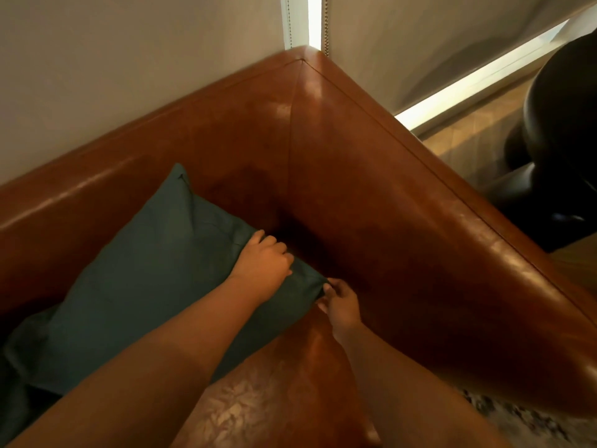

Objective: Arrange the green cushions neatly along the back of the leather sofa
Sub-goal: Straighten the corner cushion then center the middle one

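Observation:
A dark green cushion [145,273] leans against the backrest of the brown leather sofa [371,195], close to the sofa's inner corner. My left hand [263,260] lies on the cushion's right edge with its fingers curled over the fabric. My right hand [340,303] pinches the cushion's lower right corner, beside the armrest. A second green cushion [13,402] shows partly at the lower left, under the first one.
A pale wall runs behind the sofa back. A window blind with a bead chain [326,24] hangs past the corner. To the right of the armrest stands a dark rounded object [555,130] on a wooden floor. A patterned rug [517,415] lies at the lower right.

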The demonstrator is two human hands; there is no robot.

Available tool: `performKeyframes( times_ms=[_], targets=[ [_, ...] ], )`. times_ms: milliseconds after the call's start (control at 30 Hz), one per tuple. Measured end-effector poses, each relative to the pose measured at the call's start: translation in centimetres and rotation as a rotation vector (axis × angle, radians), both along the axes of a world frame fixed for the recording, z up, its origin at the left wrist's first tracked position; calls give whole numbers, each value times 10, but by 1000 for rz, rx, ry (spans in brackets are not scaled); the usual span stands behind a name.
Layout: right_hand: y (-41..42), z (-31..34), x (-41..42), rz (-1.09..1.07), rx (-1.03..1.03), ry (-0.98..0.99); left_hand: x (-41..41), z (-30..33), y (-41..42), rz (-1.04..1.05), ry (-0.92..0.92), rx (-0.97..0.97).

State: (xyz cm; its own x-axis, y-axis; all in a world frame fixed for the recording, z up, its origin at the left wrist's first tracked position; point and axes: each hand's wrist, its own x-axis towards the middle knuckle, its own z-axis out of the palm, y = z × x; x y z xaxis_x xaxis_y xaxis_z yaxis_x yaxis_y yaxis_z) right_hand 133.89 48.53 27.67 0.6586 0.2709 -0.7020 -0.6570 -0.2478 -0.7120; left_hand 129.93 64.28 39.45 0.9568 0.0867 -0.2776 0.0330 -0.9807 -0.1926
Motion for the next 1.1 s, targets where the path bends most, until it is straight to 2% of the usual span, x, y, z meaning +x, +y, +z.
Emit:
performKeyframes(
  times_ms=[133, 267, 400, 500, 633, 800, 867, 933, 967, 1033, 1100],
  targets=[
    [2, 0, -7, 124, -217, -339, 2, 4, -5, -23, -20, 30],
    [0, 8, 10, 129, -202, -203, -3, -3, -3, 16, 4, 13],
    [0, 10, 42, 523, -174, -95, -6, -2, -4, 48, 142, 4],
    [7, 15, 47, 699, -214, -46, -4, 1, -9, 46, 196, 48],
    [13, 15, 49, 960, -299, -272, -7, 0, -9, 19, 209, 49],
    [2, 5, 46, 1229, -375, -588, -18, 1, -3, -39, 102, 51],
    [-3, 3, 41, 1155, -359, -625, -20, 2, -2, -42, 70, 56],
    [-6, 1, 32, 861, -300, -523, -22, 4, -2, -49, 42, 58],
    [-7, 2, 29, 646, -241, -370, -22, 5, -1, -49, 28, 48],
    [-8, 4, 20, 207, -44, 79, -23, 7, 4, -43, 19, 27],
    [-8, 6, 9, 0, 109, 362, -27, 7, 6, -48, 10, -3]
  ],
)
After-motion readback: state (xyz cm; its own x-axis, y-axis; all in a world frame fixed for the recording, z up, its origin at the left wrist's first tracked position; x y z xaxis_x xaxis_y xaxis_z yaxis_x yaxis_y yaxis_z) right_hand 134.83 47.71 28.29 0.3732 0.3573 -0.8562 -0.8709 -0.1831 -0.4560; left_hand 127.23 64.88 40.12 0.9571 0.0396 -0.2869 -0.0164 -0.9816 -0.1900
